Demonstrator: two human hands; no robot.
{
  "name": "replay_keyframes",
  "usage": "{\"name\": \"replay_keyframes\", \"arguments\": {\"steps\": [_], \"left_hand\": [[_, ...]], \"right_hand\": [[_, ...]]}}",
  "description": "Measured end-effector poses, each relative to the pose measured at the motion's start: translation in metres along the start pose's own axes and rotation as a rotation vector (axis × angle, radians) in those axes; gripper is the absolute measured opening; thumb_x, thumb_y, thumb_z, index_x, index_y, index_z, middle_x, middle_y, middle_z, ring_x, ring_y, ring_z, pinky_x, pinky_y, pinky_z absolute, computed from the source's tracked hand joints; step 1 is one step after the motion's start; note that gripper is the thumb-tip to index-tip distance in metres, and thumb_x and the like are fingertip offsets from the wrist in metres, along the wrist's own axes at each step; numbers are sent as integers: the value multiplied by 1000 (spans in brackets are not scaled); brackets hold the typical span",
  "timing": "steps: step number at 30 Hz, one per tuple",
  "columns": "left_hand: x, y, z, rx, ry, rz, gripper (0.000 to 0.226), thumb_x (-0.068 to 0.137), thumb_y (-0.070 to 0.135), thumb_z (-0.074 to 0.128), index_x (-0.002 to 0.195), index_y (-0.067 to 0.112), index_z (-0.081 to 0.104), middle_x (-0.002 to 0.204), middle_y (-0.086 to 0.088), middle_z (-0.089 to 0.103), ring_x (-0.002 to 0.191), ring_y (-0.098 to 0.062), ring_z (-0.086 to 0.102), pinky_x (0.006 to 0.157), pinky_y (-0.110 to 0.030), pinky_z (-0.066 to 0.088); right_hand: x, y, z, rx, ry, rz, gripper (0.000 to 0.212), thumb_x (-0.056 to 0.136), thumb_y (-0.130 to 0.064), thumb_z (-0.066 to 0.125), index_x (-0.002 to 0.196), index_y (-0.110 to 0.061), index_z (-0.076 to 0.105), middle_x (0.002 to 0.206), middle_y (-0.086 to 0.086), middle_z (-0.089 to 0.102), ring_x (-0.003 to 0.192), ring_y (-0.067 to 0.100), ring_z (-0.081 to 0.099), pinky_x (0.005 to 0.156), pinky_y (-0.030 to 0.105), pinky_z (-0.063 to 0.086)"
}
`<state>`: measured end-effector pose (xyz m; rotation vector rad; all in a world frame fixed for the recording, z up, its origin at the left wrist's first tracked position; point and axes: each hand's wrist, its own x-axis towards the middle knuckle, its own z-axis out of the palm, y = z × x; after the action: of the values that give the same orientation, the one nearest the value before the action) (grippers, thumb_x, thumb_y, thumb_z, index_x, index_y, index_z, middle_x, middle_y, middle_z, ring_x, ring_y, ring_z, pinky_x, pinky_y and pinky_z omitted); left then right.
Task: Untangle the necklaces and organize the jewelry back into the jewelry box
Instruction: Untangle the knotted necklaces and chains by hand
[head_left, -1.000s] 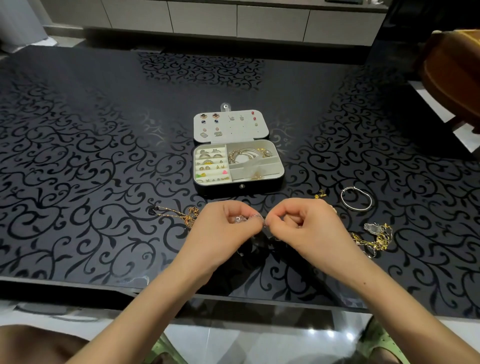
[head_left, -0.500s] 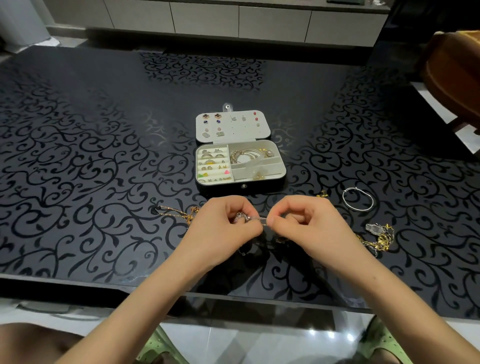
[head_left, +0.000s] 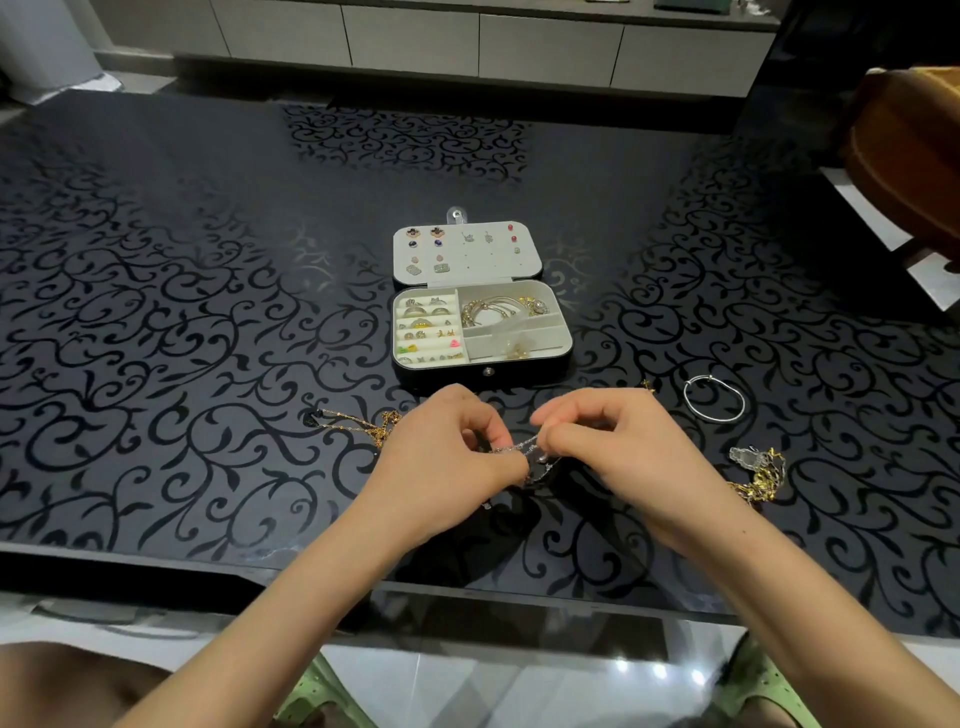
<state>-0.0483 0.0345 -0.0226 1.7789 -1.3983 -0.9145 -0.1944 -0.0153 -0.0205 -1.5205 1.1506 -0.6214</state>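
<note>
Here, head view.

- **Left hand** (head_left: 447, 457): fingers curled, pinching a thin silver chain (head_left: 519, 447).
- **Right hand** (head_left: 618, 452): fingers curled, pinching the same chain from the other side. The two hands are nearly touching, low over the table (head_left: 156, 312).
- **Silver chain:** a short stretch runs between the two pinches. The rest hangs below the hands in shadow, too fine to make out.
- **Jewelry box** (head_left: 519, 376): just beyond both hands, lid open. There are earrings on the lid panel, rings in rows on the left-hand side, and bangles in the far compartment on the right-hand side.
- **Gold chain** (head_left: 363, 423): on the table, just outward of the left hand.
- **Silver bangle** (head_left: 713, 400): beyond and outward of the right hand, apart from it.
- **Gold tangle** (head_left: 758, 478): outward of the right wrist, near it.
</note>
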Motion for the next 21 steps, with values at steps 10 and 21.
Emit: {"name": "replay_keyframes", "arguments": {"steps": [10,21], "left_hand": [[4,-6,1,-428,-99,-178,11,63,14,67,55,16,61,65,-1,55,56,-6,43,62,-23,34],[11,-8,8,-798,-69,-220,15,49,4,57,45,15,47,63,-5,56,54,-6,45,51,-18,31]], "right_hand": [[6,6,8,285,9,146,27,76,3,54,55,-10,64,77,15,65,68,16,51,63,25,40],[9,3,17,393,33,158,41,75,9,51,44,-18,46,69,15,47,62,18,42,55,23,35]]}}
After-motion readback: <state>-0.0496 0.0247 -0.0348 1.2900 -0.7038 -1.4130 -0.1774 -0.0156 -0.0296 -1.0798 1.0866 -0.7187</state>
